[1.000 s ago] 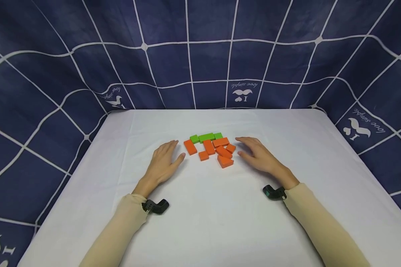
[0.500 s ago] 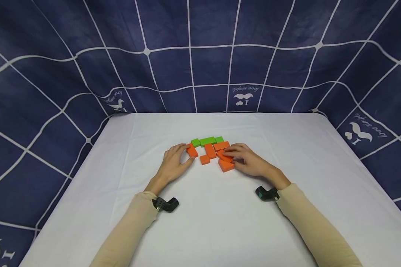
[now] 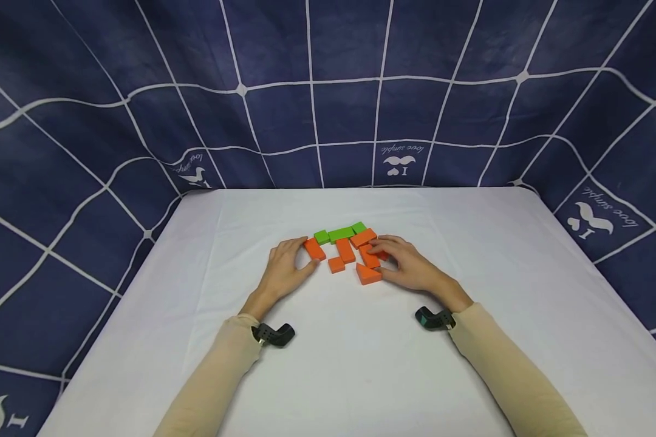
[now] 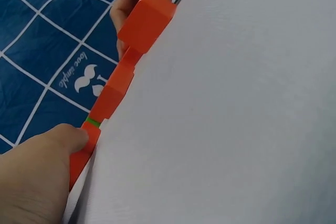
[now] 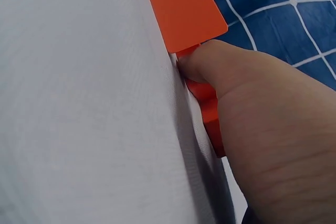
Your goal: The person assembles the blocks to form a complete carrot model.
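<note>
Pinching the leftmost orange block [image 3: 314, 249] on the white-covered bench [image 3: 328, 364], right there in the left hand [image 3: 283, 273]! Across to the right hand [image 3: 410, 267], also in a pinching grip on the slanted orange block [image 3: 369, 257], just beyond the orange wedge [image 3: 367, 276]. Then out past green blocks [image 3: 341, 235] to blue gridded cloth [image 3: 345, 109].

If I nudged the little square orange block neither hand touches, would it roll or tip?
The little square orange block probably won't roll, given its flat faces. It lies low, so tipping seems unlikely; likely it'd slide over the white cloth.
</note>
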Available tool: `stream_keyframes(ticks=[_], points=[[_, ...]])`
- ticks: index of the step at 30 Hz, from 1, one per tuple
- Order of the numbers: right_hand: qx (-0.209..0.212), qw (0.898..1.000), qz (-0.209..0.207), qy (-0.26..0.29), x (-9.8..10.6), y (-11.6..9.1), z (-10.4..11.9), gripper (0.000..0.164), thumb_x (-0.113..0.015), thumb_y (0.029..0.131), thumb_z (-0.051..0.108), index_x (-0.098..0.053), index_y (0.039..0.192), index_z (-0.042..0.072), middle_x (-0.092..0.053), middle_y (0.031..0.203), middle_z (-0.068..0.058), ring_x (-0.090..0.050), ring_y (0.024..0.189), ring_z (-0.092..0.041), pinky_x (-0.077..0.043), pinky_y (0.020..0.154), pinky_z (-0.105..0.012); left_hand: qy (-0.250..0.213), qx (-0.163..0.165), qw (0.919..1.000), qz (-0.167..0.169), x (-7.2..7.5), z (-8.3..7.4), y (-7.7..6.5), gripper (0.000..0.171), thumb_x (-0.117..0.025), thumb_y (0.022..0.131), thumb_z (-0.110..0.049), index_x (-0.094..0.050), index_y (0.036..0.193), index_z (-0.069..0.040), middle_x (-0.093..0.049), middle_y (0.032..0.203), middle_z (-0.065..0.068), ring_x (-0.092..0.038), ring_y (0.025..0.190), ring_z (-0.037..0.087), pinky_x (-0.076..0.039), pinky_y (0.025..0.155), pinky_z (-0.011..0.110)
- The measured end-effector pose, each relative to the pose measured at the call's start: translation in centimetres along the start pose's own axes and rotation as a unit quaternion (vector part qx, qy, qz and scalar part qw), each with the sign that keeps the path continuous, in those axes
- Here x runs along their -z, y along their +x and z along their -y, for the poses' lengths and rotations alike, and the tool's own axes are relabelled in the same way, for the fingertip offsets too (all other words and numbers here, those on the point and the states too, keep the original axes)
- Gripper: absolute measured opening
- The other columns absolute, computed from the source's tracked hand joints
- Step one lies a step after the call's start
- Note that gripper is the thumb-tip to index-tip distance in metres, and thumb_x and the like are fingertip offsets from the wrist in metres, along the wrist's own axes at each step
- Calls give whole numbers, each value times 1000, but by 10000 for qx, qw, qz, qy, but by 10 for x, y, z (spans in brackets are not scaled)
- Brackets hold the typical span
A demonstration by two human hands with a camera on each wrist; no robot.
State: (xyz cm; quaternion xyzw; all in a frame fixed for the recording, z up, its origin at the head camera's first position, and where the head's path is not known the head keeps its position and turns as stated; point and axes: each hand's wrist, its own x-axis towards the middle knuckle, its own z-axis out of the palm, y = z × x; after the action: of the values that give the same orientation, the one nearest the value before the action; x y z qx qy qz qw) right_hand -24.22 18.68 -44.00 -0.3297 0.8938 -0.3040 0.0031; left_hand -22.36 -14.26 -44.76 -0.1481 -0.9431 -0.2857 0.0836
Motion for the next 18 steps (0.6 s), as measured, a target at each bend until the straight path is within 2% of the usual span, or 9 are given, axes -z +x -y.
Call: stream_keyframes(ticks=[9,13,18], points=[[27,9945,-952,426,-4,-4,0,54,-81,88,26,-64,138,15,-63,140,-6,-50,135,-28,-40,115,-53,-539,-41,9985,-54,5,6,-5,67,-72,93,-39,-54,148,-5,-58,146,15,-48,139,31,-38,120,48],[50,9922,-1138,499,-4,-12,4,56,-82,88,27,-63,139,17,-62,140,-4,-52,132,-26,-43,112,-53,-762,-228,9968,-117,5,6,-9,59,-75,92,-39,-61,141,-8,-63,139,11,-54,133,28,-43,115,48],[227,9900,-1201,708,-9,-23,13,54,-84,86,22,-67,137,23,-61,140,0,-56,127,-19,-47,110,-44,-1033,-490,9932,-197,9,5,-16,51,-81,87,-33,-69,132,-11,-68,132,7,-60,125,24,-49,109,44]])
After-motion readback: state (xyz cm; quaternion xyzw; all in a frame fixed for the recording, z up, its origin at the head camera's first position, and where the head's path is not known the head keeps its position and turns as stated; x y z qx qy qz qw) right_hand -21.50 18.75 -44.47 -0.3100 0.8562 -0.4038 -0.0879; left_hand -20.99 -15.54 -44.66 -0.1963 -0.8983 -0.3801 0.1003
